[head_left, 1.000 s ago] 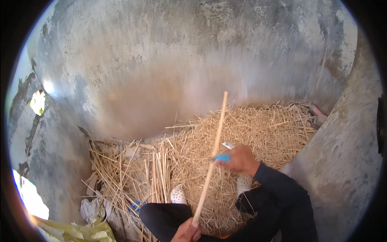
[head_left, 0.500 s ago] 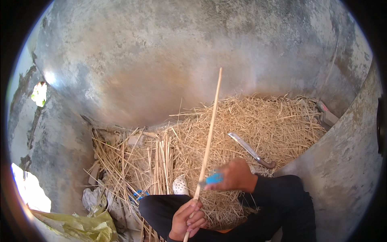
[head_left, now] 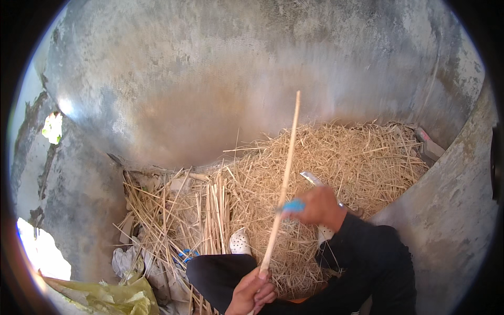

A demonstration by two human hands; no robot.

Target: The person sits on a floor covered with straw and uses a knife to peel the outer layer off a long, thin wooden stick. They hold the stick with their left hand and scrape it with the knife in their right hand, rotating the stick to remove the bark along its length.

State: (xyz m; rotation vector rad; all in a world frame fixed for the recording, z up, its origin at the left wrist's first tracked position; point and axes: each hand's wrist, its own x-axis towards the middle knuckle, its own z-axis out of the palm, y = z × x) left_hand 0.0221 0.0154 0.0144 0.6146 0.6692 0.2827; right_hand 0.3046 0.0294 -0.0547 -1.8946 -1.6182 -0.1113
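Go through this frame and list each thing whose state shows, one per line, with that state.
Left hand: closed around the stick
Right hand: closed on the blue tool, slightly blurred
Stick: slanted, top leaning right
Blue tool: held, apparently against the stick, blurred
Blade: lying on shavings, partly hidden
Shavings: loose, heaped
Yellowish sheet: crumpled
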